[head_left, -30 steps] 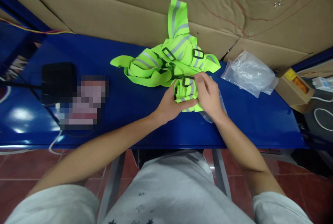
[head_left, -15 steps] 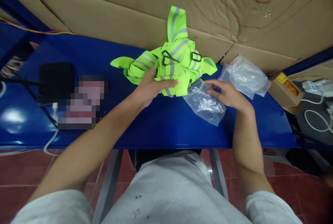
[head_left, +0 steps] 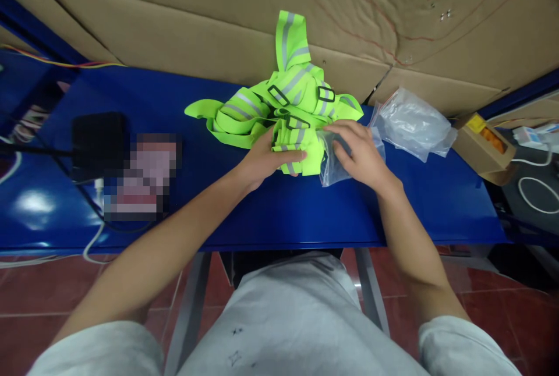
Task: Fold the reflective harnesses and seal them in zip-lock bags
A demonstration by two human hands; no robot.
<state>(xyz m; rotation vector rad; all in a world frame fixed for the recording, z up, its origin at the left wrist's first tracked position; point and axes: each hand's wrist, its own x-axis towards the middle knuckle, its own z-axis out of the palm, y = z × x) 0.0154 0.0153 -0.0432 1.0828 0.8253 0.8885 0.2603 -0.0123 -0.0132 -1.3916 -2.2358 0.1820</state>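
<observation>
My left hand point(head_left: 266, 158) grips a folded bundle of neon-yellow reflective strap point(head_left: 301, 152), thumb on top. Grey stripes run along the strap, and a black buckle shows on the bundle. Behind it lies a heap of the same reflective straps point(head_left: 301, 82) with more black buckles, one loop standing up. To the right, my right hand point(head_left: 360, 152) is over a clear plastic bag point(head_left: 335, 169), its fingers bent at the bag's edge beside the bundle. The hand covers much of the bag, and its fingertips touch or nearly touch the strap.
More clear plastic bags point(head_left: 414, 123) lie to the right, beside an open cardboard box point(head_left: 484, 146) with something orange inside. On the left of the blue table point(head_left: 271, 219) are a black box point(head_left: 98, 143), cables and a blurred-out item point(head_left: 146, 178). Cardboard point(head_left: 174, 21) lines the back.
My right hand has moved left with the plastic bag, up against the folded strap. The bundle in my left hand has shifted slightly right and toward me.
</observation>
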